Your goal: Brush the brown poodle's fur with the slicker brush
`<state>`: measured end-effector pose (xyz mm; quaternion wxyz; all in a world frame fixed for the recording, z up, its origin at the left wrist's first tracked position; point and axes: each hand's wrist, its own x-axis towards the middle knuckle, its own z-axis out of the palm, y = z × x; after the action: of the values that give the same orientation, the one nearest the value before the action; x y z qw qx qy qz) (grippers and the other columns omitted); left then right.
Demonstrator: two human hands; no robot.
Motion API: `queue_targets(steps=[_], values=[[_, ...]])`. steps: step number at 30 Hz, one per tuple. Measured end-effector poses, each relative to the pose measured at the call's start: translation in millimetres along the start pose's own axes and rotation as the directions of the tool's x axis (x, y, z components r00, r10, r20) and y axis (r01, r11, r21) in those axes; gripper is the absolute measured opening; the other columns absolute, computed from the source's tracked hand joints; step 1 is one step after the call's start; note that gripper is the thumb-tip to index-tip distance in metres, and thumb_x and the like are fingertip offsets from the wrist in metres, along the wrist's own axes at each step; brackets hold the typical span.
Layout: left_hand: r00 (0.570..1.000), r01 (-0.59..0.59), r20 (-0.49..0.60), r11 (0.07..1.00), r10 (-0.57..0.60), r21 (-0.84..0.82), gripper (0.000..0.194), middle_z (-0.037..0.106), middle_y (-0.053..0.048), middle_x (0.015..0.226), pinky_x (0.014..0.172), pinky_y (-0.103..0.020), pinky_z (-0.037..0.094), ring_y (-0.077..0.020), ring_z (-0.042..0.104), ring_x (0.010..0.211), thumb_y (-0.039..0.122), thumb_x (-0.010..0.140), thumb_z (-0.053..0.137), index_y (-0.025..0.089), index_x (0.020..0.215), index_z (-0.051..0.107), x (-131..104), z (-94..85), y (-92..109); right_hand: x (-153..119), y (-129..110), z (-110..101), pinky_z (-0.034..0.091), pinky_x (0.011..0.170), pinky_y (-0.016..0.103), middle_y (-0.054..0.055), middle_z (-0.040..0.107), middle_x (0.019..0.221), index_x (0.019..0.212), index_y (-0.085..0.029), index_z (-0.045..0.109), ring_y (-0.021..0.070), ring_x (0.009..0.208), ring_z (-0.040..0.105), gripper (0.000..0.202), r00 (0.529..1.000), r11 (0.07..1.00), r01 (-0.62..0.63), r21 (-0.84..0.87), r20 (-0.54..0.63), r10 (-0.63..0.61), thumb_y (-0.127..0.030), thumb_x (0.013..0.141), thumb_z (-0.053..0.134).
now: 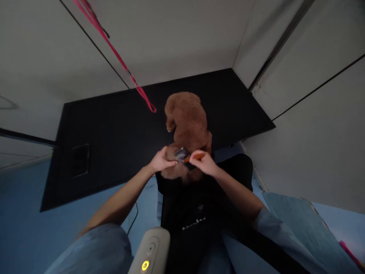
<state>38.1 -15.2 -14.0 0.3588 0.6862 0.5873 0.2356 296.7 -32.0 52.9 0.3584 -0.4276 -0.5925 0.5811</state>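
Observation:
A small brown curly-coated dog (188,121) stands on a black table (114,140), its rear end toward me. My left hand (163,160) pinches the grey metal head of a brush (181,154) against the dog's rear fur. My right hand (205,163) grips the same brush by its orange handle (196,156). Both hands meet just above the table's near edge. The dog's head is hidden on its far side.
A red leash (119,61) runs from the upper left down to near the dog. White walls enclose the table at the back and right. A grey device with a lit yellow button (148,251) sits at my chest. The floor (25,232) is blue.

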Motion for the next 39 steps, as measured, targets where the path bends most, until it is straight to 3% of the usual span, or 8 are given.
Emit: queue_targets(steps=[4,10,14,20,27,32,37,39], values=[[0.999,-0.02,0.04,1.0,0.02,-0.004,0.078,0.064,-0.013,0.111,0.089,-0.038,0.049,-0.0267,0.062,0.101,0.051,0.057,0.076,0.012,0.119,0.049,0,-4.2,2,16,-2,-3,0.044,0.071,0.029,0.001,0.059,0.078,0.08,-0.02,0.058,0.0151,0.072,0.056,0.014,0.901,0.979,0.133,-0.153,-0.392,-0.183,-0.034,0.078,0.058],[0.968,-0.073,0.234,0.995,0.088,-0.072,0.06,0.068,-0.01,0.108,0.093,-0.036,0.048,-0.0253,0.064,0.1,0.049,0.062,0.073,0.015,0.11,0.062,7,-10.4,9,21,-2,-1,0.046,0.066,0.029,0.0,0.058,0.069,0.074,-0.02,0.056,0.0149,0.065,0.056,0.015,0.978,0.991,0.062,-0.116,-0.19,-0.084,-0.034,0.078,0.056],[0.968,-0.096,0.228,0.993,0.107,-0.062,0.061,0.069,-0.01,0.108,0.093,-0.036,0.048,-0.0253,0.064,0.099,0.048,0.061,0.074,0.014,0.111,0.063,8,-13.4,9,23,-1,-2,0.045,0.079,0.031,0.003,0.061,0.083,0.081,-0.02,0.057,0.017,0.081,0.057,0.014,0.86,0.97,0.138,-0.198,-0.462,-0.217,-0.034,0.079,0.056],[0.961,-0.136,0.24,0.991,0.136,-0.017,0.055,0.07,-0.008,0.105,0.091,-0.034,0.049,-0.0238,0.065,0.095,0.047,0.061,0.075,0.018,0.107,0.065,10,-14.6,6,22,10,10,0.046,0.068,0.029,0.001,0.059,0.072,0.076,-0.02,0.055,0.0155,0.069,0.055,0.018,0.967,0.998,-0.033,-0.062,-0.256,0.016,-0.038,0.078,0.053],[0.944,-0.159,0.286,0.986,0.164,-0.039,0.049,0.071,-0.008,0.095,0.085,-0.033,0.051,-0.0223,0.066,0.088,0.047,0.063,0.074,0.016,0.102,0.067,12,-15.4,0,-1,6,14,0.044,0.085,0.036,0.005,0.062,0.086,0.082,-0.022,0.057,0.0201,0.085,0.057,0.014,0.838,0.971,0.095,-0.218,-0.51,-0.197,-0.036,0.079,0.056],[0.92,-0.193,0.338,0.98,0.198,-0.049,0.045,0.072,-0.006,0.095,0.088,-0.032,0.049,-0.0215,0.066,0.088,0.045,0.063,0.074,0.02,0.1,0.069,14,-16.8,0,11,16,13,0.047,0.064,0.03,0.0,0.055,0.066,0.077,-0.021,0.052,0.0157,0.063,0.055,0.02,0.945,0.998,-0.057,0.022,-0.321,0.061,-0.042,0.078,0.053],[0.95,-0.135,0.279,0.99,0.14,-0.037,0.051,0.072,-0.007,0.095,0.087,-0.036,0.05,-0.0236,0.067,0.089,0.049,0.061,0.074,0.018,0.101,0.067,12,-12.1,0,14,17,-5,0.046,0.072,0.031,0.002,0.057,0.078,0.079,-0.021,0.05,0.0165,0.074,0.056,0.02,0.748,0.997,0.044,-0.061,-0.66,-0.073,-0.04,0.076,0.055],[0.949,-0.127,0.289,0.992,0.13,-0.027,0.054,0.072,-0.007,0.091,0.084,-0.034,0.051,-0.0224,0.067,0.084,0.049,0.06,0.074,0.017,0.103,0.066,11,-10.7,3,9,16,0,0.046,0.071,0.03,0.002,0.056,0.078,0.078,-0.021,0.05,0.0162,0.074,0.056,0.018,0.782,0.997,0.057,-0.06,-0.618,-0.082,-0.039,0.077,0.055]])
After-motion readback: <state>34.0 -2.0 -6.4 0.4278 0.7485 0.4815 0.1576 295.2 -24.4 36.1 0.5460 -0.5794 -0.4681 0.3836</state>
